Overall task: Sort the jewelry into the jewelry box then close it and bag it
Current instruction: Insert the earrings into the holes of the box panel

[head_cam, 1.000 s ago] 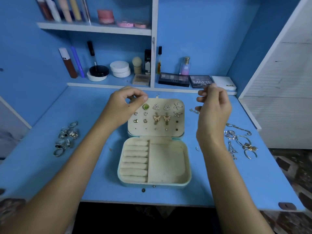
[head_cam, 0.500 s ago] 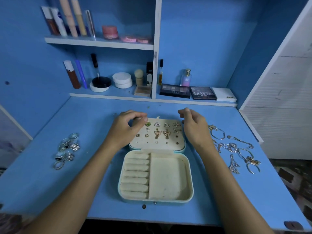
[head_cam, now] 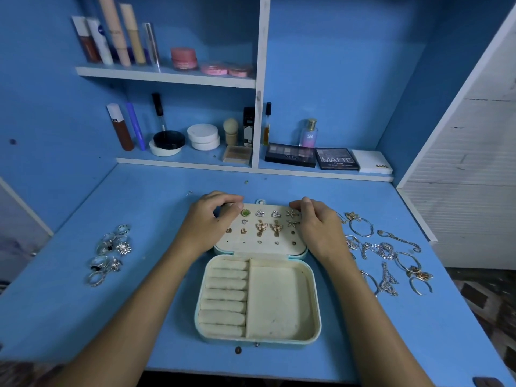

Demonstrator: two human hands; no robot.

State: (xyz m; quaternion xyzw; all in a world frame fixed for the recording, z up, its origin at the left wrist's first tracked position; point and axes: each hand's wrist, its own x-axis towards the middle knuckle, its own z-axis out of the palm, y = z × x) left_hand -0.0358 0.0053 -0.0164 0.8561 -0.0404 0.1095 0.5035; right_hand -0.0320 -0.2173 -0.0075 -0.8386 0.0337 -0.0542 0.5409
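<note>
Left hand (head_cam: 208, 222) rests on the far-left corner of the lid (head_cam: 259, 244) of the open jewelry box (head_cam: 258, 300), fingers curled so that thumb and fingertips grip the lid's edge. Right hand (head_cam: 318, 223) rests on the far-right corner of the same lid, fingers curled over its edge beside the star-shaped earrings (head_cam: 291, 217). Whether either hand pinches a separate small piece cannot be told.

The jewelry box lies flat on the blue counter (head_cam: 139, 317), near the front edge and between the two forearms. The lid is folded back away from the person. Its cream panel carries earrings in rows: one green stud (head_cam: 245, 212), two triangular pieces, two butterfly drops (head_cam: 269, 227) and several small studs. The base shows ring rolls (head_cam: 224, 297) on the left and a bare compartment (head_cam: 279, 300) on the right.

A cluster of rings (head_cam: 110, 254) lies on the counter well to the left of the box. Bracelets and chains (head_cam: 388, 258) lie spread on the counter to the right, just beside the right wrist. Cosmetics stand on the shelves (head_cam: 164, 75) behind
</note>
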